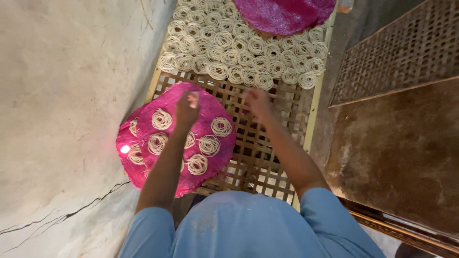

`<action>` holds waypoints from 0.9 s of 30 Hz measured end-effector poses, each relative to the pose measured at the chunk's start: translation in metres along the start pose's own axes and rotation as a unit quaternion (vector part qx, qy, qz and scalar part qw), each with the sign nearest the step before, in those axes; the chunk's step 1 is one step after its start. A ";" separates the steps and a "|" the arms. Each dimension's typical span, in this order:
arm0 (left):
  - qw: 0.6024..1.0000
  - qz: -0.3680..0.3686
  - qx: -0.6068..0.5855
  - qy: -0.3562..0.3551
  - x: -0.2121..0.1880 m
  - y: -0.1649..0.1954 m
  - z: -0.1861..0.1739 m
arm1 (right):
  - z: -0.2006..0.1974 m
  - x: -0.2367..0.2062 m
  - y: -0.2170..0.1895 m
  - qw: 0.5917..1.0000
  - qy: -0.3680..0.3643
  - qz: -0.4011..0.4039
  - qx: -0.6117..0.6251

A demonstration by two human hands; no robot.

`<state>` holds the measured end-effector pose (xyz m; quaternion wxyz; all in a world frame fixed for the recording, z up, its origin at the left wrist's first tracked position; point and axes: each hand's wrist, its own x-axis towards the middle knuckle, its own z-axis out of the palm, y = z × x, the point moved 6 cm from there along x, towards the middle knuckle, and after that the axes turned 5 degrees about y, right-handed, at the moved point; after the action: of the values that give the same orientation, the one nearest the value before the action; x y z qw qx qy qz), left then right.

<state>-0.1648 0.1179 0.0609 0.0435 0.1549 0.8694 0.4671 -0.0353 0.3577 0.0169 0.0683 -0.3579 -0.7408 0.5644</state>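
A round pink mat (158, 102) lies at the near end of a long bamboo lattice tray (267, 143), overhanging the tray's left edge toward the pale plastered wall (62, 95). On the mat sit small coiled nests of pale noodle strands (209, 145), set out in a loose ring and apart from one another. The person's left hand (186, 109) is over the top of the mat, the fingers drawn together as if pinching something small and pale at the tips, though the blur keeps me from telling what it is. The right hand (256, 100) is just beside the mat's right edge, over the bare lattice, and is too blurred to tell whether its fingers are open or closed. Both forearms reach out from light blue sleeves (330, 210). Farther along the tray, past the strip of bare lattice, many more noodle coils (244, 52) lie packed in close rows, touching each other. At the far end a second pink mat (282, 14) rests on top of those coils. To the right of the tray, a dark woven lattice panel (397, 52) lies beside a flat brown board (401, 153). A crack runs across the lower part of the wall on the left.
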 end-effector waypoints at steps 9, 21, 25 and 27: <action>0.968 0.229 0.055 -0.080 -0.088 0.044 0.064 | -0.050 0.014 0.049 0.985 0.019 0.043 0.167; 0.950 0.125 0.276 -0.078 -0.079 0.003 0.056 | -0.104 0.039 0.004 0.933 0.177 -0.166 -0.267; 0.965 0.114 0.217 -0.097 -0.075 0.002 0.056 | -0.104 0.020 -0.003 0.862 0.263 -0.250 -0.353; 0.984 0.050 0.117 -0.127 -0.075 -0.003 0.064 | -0.095 0.008 0.010 0.887 0.248 -0.232 -0.312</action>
<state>-0.0798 0.1445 0.0172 0.1114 0.2606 0.8965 0.3404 0.0111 0.4384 0.0395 0.2638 -0.3071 -0.8994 0.1651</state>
